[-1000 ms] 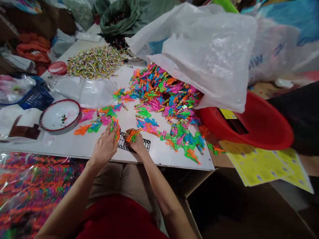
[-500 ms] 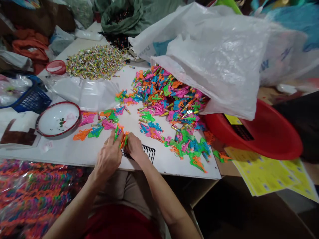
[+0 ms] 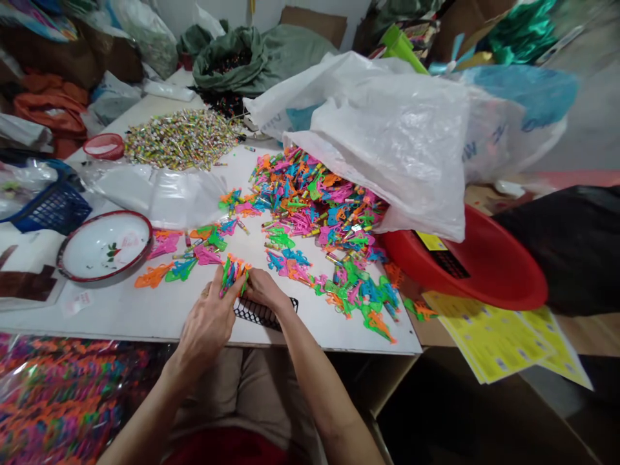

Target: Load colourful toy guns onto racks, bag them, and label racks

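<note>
A tight bunch of small coloured plastic toy guns (image 3: 233, 272) stands upright between my hands, orange tips up. My left hand (image 3: 210, 316) is closed around its left and front side. On the right, my right hand (image 3: 264, 289) has its fingers curled against the bunch, the fingertips partly hidden. Beneath my right hand and wrist lies a black perforated rack (image 3: 259, 314) on the white table (image 3: 310, 320). Several loose toy guns (image 3: 208, 253) lie just beyond my left hand. A large heap of toy guns (image 3: 314, 194) spreads farther back and to the right.
A white enamel bowl (image 3: 92, 248) with a red rim sits left, near clear plastic bags (image 3: 179, 197). Behind are a pile of small printed tubes (image 3: 179, 139) and a red basket (image 3: 104, 146). A white sack (image 3: 387, 123), red basin (image 3: 508, 265) and yellow sheets (image 3: 489, 336) are at right.
The camera view has tilted up a little and shifted. The bunch between my hands now shows more of its orange tips, and more of the black rack is visible.
</note>
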`<state>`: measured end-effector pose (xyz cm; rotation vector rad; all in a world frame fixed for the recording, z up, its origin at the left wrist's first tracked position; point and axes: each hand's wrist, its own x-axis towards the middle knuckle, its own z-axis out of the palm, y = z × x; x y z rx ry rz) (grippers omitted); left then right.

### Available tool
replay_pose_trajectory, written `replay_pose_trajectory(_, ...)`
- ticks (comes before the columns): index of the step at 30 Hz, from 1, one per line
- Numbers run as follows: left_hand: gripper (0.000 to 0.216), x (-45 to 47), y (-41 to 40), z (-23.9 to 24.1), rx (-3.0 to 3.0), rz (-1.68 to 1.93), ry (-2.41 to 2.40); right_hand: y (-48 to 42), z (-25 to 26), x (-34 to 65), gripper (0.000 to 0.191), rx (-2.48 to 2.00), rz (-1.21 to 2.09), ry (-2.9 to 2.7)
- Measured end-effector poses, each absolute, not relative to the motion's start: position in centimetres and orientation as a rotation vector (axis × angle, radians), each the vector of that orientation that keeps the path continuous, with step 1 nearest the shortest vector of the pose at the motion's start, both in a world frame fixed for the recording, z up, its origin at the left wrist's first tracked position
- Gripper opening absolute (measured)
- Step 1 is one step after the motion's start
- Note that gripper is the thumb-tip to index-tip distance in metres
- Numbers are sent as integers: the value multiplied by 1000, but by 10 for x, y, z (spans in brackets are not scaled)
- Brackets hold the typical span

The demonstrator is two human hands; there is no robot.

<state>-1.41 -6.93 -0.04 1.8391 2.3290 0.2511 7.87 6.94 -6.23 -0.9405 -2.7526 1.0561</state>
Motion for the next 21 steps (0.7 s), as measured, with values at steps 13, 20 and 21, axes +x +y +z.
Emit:
replay_pose_trajectory(13,54,-10,-67,-18,2014,204,2540,128,-57,123,20,-859,1089,-2594)
replay_pose_trajectory(20,63,-12,-79,-26,2003,252,2545,262,-13,105,39,-1486,-27,-2478)
replay_pose_trajectory(21,64,-12,-82,-27,1981,261,2560,267,-11,102,39,-1493,-91,-2513)
